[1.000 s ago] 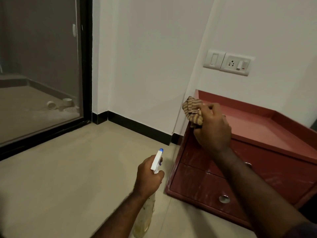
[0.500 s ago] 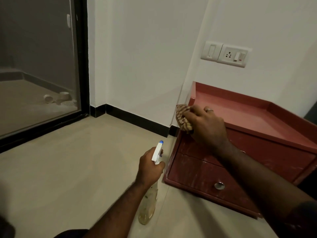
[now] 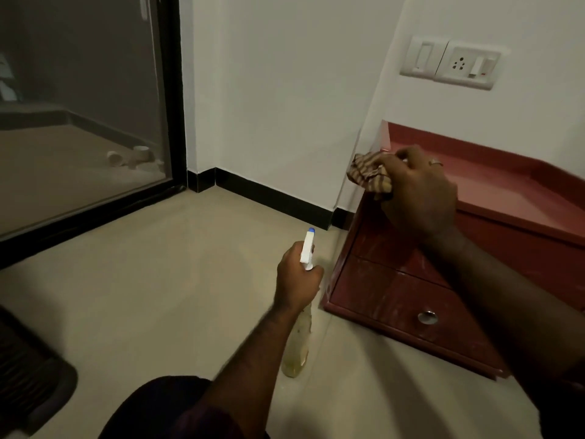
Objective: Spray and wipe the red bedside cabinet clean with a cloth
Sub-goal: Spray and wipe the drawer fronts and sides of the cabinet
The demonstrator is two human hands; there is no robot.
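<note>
Head view looks down on a beige tiled floor [image 3: 158,296] that fills the lower and left part of the frame, with a white wall [image 3: 285,90] rising above it at top centre and a glass door [image 3: 79,106] in a black frame taking the upper left. At the right of the frame the red bedside cabinet [image 3: 395,296] stands on the floor against the wall, its tray-like top edged by a raised rim and its two drawer fronts streaked pale (dust or smears, it is hard to tell which). The right hand [image 3: 418,194] sits at the cabinet's near left top corner, fingers curled round a bunched striped brown cloth [image 3: 367,174], which it presses to the corner edge just beside the wall. The left hand [image 3: 296,280], lower centre, is wrapped round the neck of a spray bottle [image 3: 299,346] with a white head and blue nozzle tip; the bottle hangs tilted just left of the cabinet's base, and whether its bottom touches the floor cannot be told. A white switch and socket plate [image 3: 449,61] is on the wall at the upper right above the cabinet. A round metal knob [image 3: 427,317] shows on the lower drawer, and a ring [image 3: 436,162] on a finger of the right hand.
</note>
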